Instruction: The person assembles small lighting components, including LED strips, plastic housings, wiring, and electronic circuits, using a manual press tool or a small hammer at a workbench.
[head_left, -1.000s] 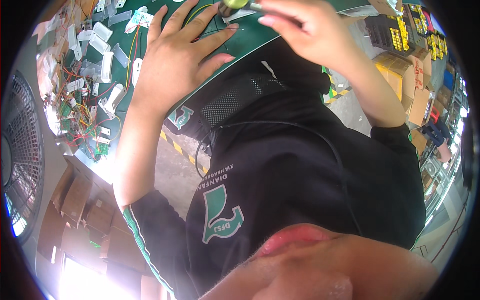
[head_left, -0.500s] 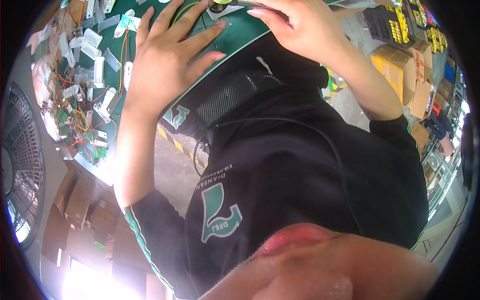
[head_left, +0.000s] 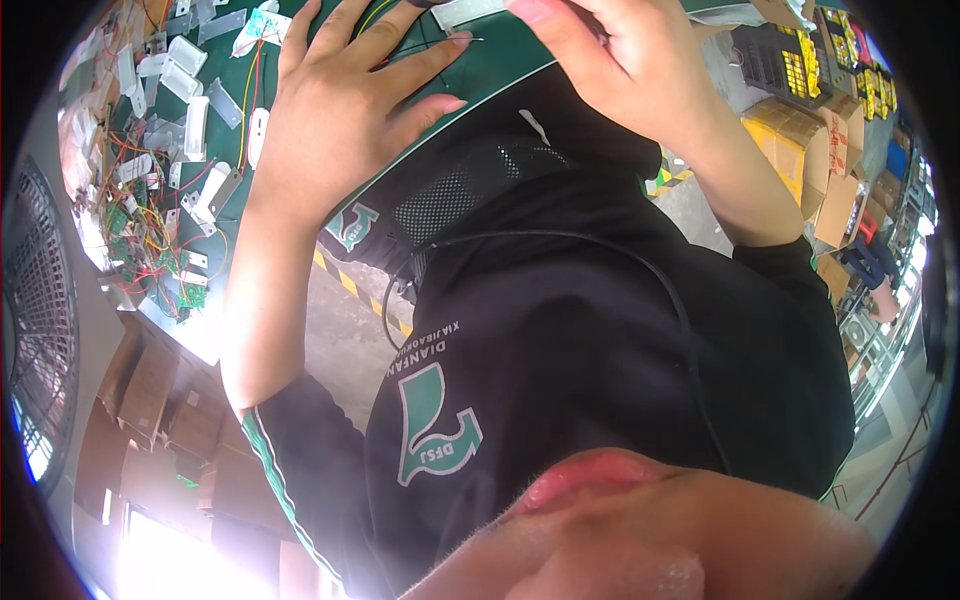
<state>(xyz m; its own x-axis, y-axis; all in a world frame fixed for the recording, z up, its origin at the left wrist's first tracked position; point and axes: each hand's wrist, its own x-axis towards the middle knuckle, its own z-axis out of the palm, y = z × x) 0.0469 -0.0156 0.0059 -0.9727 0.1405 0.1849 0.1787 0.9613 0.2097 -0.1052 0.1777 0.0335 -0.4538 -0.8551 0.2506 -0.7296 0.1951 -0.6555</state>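
Note:
On the green table mat [head_left: 490, 75], my left hand [head_left: 345, 110] lies with its fingers spread. A thin dark wire [head_left: 430, 46] runs beneath its fingers, and a yellow wire [head_left: 376, 14] passes between them at the upper edge. Close to the left index fingertip is a whitish flat strip [head_left: 468, 12], partly cut off by the frame. My right hand [head_left: 635, 65] is bent at the top, beside that strip, thumb pointing left. Its fingers curl inward and mostly leave the picture, so whatever they grip is hidden.
White plastic housings [head_left: 196, 128] and a tangle of coloured wires with green circuit boards [head_left: 192, 293] cover the table's left side. A fan [head_left: 40, 320] stands at far left. Cardboard boxes [head_left: 785, 140] and a dark crate with yellow parts [head_left: 785, 60] are at right.
A round, yellowish-topped object and a dark slender piece by my right hand have mostly left the upper edge. The whitish strip shows more. My left hand stays spread in nearly the same place.

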